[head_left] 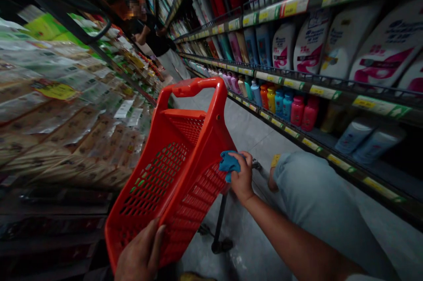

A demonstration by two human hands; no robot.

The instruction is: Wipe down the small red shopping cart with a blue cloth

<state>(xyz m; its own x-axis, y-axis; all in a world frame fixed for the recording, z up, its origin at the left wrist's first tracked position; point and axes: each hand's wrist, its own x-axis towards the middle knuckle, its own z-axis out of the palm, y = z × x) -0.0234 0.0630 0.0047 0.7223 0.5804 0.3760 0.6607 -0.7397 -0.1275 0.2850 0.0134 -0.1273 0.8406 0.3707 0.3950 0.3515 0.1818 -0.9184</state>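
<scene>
A red plastic shopping cart point(185, 184) with a lattice basket stands tilted in my view, its handle point(194, 87) at the far end. My right hand point(243, 177) is closed around a crumpled blue cloth point(229, 162) and presses it to the outer side of the basket, below the handle. At the near end, my left hand point(140, 250) grips the basket's rim, with part of the hand cut off by the bottom edge of the picture. Through the lattice, the basket's inside shows no large item.
Shelves of shampoo bottles point(309, 45) line the right side, with small coloured bottles point(297, 109) lower down. Packaged goods point(66, 83) fill the left. Another person point(155, 38) stands farther down the aisle. My bent knee point(300, 175) is beside the cart, over the grey floor point(251, 122).
</scene>
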